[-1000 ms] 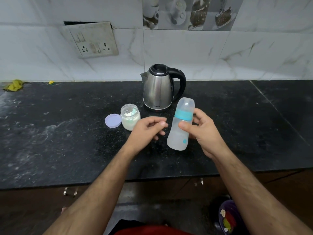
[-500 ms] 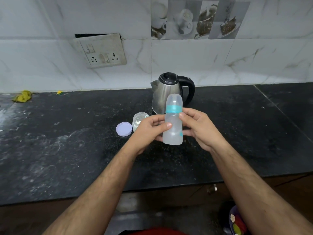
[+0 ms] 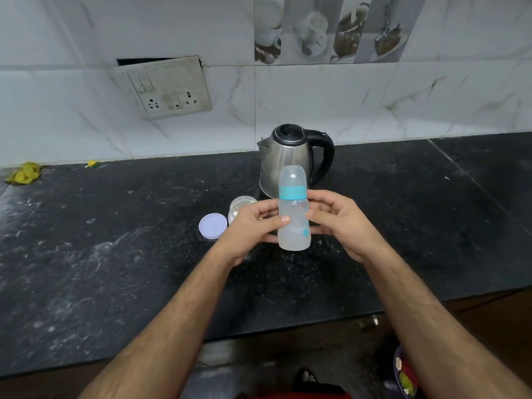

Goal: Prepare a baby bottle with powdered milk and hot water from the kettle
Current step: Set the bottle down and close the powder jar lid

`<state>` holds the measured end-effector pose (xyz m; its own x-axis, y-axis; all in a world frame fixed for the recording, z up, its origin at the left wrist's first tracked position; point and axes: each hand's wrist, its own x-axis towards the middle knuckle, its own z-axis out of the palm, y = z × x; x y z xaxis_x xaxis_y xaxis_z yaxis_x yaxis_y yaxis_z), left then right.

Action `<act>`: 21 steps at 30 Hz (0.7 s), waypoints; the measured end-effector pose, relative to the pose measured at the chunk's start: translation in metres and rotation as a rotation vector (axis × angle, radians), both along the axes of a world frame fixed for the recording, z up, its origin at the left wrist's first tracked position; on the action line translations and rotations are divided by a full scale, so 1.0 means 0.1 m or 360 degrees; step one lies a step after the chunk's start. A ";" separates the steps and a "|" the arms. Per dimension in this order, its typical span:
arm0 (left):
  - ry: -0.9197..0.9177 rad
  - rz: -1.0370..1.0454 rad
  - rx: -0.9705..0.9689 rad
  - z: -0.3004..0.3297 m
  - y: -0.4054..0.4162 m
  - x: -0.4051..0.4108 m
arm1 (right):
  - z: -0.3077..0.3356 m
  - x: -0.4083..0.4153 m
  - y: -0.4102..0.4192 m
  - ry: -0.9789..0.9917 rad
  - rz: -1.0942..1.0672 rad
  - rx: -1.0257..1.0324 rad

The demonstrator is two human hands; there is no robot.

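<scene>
A clear baby bottle (image 3: 293, 217) with a teal ring and a frosted cap stands upright in the air above the black counter (image 3: 115, 240). My left hand (image 3: 250, 226) grips its body from the left, thumb across the front. My right hand (image 3: 342, 223) holds it from the right. Behind the bottle stands a steel kettle (image 3: 283, 156) with a black lid and handle. An open jar of white milk powder (image 3: 240, 207) sits partly hidden behind my left hand, its lilac lid (image 3: 213, 226) lying flat beside it.
A switch and socket plate (image 3: 165, 87) hangs loose on the tiled wall. A yellow cloth (image 3: 24, 174) lies at the far left of the counter. The counter's front edge runs below my forearms, with a drawer handle (image 3: 368, 322) under it.
My left hand has come across and taken hold of the bottle, which was tilted in my right hand alone. The bottle now stands upright between both hands, in front of the kettle.
</scene>
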<state>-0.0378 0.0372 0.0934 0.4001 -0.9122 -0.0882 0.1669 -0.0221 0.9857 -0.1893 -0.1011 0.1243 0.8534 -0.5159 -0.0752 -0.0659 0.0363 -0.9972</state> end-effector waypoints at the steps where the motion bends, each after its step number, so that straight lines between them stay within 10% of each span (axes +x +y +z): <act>1: 0.0003 0.0008 0.0003 -0.04 -0.05 -0.01 | -0.04 -0.01 -0.04 0.0072 0.0006 -0.0073; 21: -0.0682 0.0408 0.0431 -0.97 -1.52 -0.07 | -1.20 0.27 -1.39 0.0433 -0.0085 -0.0558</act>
